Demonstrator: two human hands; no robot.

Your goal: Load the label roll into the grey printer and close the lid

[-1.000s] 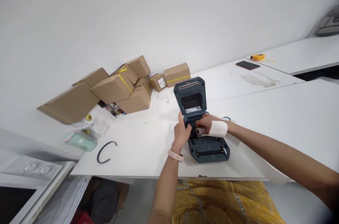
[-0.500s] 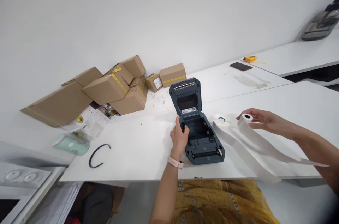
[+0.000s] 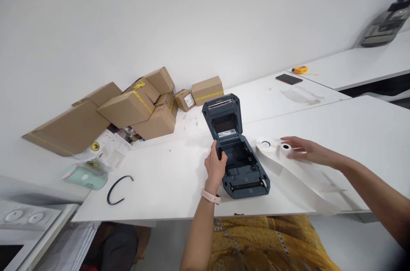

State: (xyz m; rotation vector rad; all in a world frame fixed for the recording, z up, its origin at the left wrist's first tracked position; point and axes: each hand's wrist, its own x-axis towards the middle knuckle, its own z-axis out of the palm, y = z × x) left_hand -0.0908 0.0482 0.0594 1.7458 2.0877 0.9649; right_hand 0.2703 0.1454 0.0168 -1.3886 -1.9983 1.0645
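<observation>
A dark label printer stands on the white table with its lid tilted up, the inside bare to view. My left hand is closed on the printer's left side near the hinge, thumb over the rim. To the right of the printer, my right hand has its fingers around a small white paper roll, its strip trailing toward the front edge. Close against that roll lies a wider roll of white labels, also with a loose strip.
Cardboard boxes are piled at the back left. Nearer lie a green cylinder-shaped pack and a black curved band. A phone and a yellow tape measure rest at the back right.
My right hand has moved left with the small paper roll, bringing it beside the wider label roll. The left hand keeps its hold on the printer.
</observation>
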